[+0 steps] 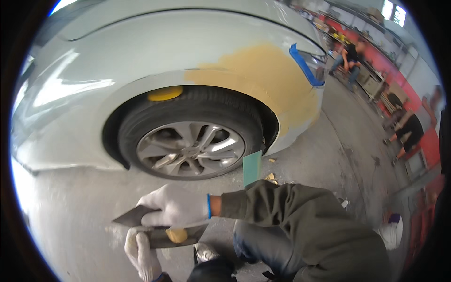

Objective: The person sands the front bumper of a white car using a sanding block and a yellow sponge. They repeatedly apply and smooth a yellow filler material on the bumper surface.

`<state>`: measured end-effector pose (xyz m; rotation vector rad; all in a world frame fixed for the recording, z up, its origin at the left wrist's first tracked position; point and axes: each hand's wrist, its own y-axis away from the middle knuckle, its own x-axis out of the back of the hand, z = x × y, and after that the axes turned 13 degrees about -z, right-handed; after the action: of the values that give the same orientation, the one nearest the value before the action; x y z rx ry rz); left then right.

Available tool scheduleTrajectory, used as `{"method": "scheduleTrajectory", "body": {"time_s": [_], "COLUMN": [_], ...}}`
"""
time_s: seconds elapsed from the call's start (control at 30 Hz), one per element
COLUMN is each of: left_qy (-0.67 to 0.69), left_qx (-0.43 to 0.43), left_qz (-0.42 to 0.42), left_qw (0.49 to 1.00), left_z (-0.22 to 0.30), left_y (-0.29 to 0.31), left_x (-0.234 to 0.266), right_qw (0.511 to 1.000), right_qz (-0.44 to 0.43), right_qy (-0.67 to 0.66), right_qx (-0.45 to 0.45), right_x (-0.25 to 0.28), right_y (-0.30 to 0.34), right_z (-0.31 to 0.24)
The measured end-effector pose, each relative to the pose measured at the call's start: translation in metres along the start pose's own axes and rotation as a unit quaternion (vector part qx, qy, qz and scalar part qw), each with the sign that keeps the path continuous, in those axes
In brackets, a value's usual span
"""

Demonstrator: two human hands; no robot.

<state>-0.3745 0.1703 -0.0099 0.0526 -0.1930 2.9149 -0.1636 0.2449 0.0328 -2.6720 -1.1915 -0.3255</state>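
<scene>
Tan lump [177, 235] on dark plate [158, 238]; white container [389, 235], contents unclear.

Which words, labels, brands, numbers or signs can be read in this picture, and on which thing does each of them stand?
None can be read.
Wheel's centre cap: any mark is too small and blurred.
White container at right: any label is too blurred.
Dark spreader in the right hand, dark plate in the left hand: no lettering visible.
</scene>
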Motion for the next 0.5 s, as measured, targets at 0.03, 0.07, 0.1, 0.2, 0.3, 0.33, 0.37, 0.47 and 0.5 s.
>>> {"method": "scheduleTrajectory", "body": {"time_s": [0.03,0.07,0.1,0.2,0.3,0.33,0.37,0.47,0.5], "left_qy": [-0.021,0.021,0.055,-0.036,-0.048,-0.029,0.016,0.004,0.018], "left_qx": [-0.005,0.015,0.04,0.057,0.109,0.142,0.162,0.126,0.158], "left_qz": [-0.009,-0.051,-0.084,-0.178,-0.309,-0.328,-0.35,-0.404,-0.421], "left_qw": [1.0,0.998,0.994,0.982,0.944,0.933,0.922,0.906,0.893], "left_z": [-0.018,-0.036,-0.044,-0.029,-0.005,0.002,-0.008,-0.016,-0.023], "left_y": [-0.018,-0.038,-0.055,-0.102,-0.138,-0.144,-0.146,-0.163,-0.167], "left_x": [0.005,0.007,0.011,-0.018,-0.051,-0.06,-0.064,-0.085,-0.081], "right_qw": [0.997,0.997,0.993,0.982,0.965,0.954,0.941,0.895,0.881], "right_qz": [0.011,0.056,0.095,0.158,0.225,0.234,0.24,0.383,0.405], "right_qy": [-0.077,-0.035,0.002,-0.068,-0.132,-0.168,-0.199,-0.185,-0.19], "right_qx": [0.004,0.036,0.072,0.073,-0.037,-0.087,-0.134,-0.135,-0.156], "right_x": [0.005,0.016,0.024,0.039,0.046,0.047,0.048,0.029,0.032], "right_y": [-0.006,-0.002,-0.002,0.028,0.069,0.08,0.088,0.103,0.106], "right_z": [0.023,0.044,0.061,0.09,0.079,0.065,0.053,0.053,0.039]}}
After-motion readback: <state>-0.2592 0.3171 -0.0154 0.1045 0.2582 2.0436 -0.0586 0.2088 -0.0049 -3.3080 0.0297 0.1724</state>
